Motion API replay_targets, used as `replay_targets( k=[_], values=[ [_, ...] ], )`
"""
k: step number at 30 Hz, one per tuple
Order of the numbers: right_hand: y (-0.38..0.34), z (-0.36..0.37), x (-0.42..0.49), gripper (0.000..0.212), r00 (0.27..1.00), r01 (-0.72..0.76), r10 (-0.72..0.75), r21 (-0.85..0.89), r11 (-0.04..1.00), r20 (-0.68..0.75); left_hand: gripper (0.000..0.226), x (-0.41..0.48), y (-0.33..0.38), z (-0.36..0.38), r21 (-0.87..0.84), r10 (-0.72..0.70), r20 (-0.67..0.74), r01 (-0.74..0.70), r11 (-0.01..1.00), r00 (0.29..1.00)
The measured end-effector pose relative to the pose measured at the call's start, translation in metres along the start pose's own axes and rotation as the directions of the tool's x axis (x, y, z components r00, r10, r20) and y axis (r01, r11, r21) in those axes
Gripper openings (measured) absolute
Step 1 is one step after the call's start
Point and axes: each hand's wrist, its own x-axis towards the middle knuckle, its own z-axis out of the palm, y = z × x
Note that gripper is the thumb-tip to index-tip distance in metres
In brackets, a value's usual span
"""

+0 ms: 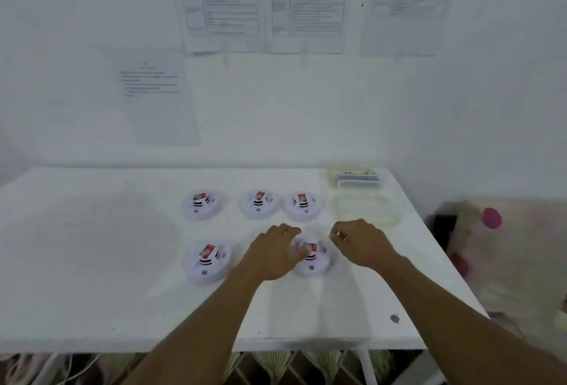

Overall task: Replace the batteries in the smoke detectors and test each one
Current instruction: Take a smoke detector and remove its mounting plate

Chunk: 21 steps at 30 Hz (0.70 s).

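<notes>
5 smoke detectors on white worktop (92,246), 3 at back, 2 in front, each w/ a red-and-white label on top. Detector (313,262) at front right sits flat on the worktop, between both hands. Left hand (271,254) grips it from its left side: thumb over the top near the label, fingers curled round the far-left edge. Right hand (360,243) is just beside its right edge, fingers curled under, ring showing; blurred, so can't tell if it touches the detector or has anything in it. Front-left detector (207,262) lies well apart to the left, untouched. Back-left detector (202,204), back-mid detector (259,203) and back-right detector (302,206) lie in a row nearer the wall, the last two close together. At the back right corner: clear tub (357,176) w/ dark items inside, too blurred to name. Nearer, a clear lid (366,209) w/ greenish rim lies flat, just beyond the right hand. Printed sheets (225,1) are stuck on the wall above.
</notes>
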Motion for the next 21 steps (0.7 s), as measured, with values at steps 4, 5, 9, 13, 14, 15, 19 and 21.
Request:
replay_targets(
  k=[4,5,9,13,14,15,19,21],
  values=[
    [0.021,0.033,-0.016,0.023,0.998,0.055,-0.055,0.018,0.998,-0.012,0.078,0.001,0.01,0.03,-0.118,0.043,0.062,-0.036,0.992,0.997],
    [0.024,0.042,-0.019,0.022,0.995,0.083,-0.081,0.03,0.996,-0.062,0.083,0.003,0.009,0.036,-0.131,0.045,0.056,-0.037,0.991,0.997],
    [0.031,0.064,-0.025,0.022,0.969,0.102,-0.086,0.059,0.993,-0.231,0.078,0.007,0.006,0.05,-0.226,0.049,-0.047,-0.059,0.972,0.998],
    [0.017,0.059,-0.018,0.031,0.966,0.156,-0.096,0.243,0.958,-0.239,0.036,0.01,0.026,0.036,-0.656,-0.271,-0.146,0.112,0.747,0.951],
    [0.01,0.055,-0.017,0.03,0.967,0.166,-0.09,0.323,0.932,-0.238,0.036,0.011,0.03,0.031,-0.803,-0.344,-0.078,0.145,0.579,0.936],
    [0.002,0.051,-0.016,0.029,0.968,0.172,-0.079,0.399,0.901,-0.237,0.039,0.013,0.032,0.029,-0.918,-0.356,0.028,0.165,0.361,0.934],
    [-0.028,0.043,-0.01,0.034,0.964,0.179,-0.03,0.56,0.809,-0.265,0.057,0.015,0.032,0.026,-0.955,-0.274,0.222,0.152,-0.256,0.936],
    [-0.039,0.042,-0.006,0.045,0.961,0.162,0.003,0.575,0.802,-0.276,0.057,0.015,0.03,0.023,-0.921,-0.286,0.24,0.124,-0.37,0.928]
  ],
)
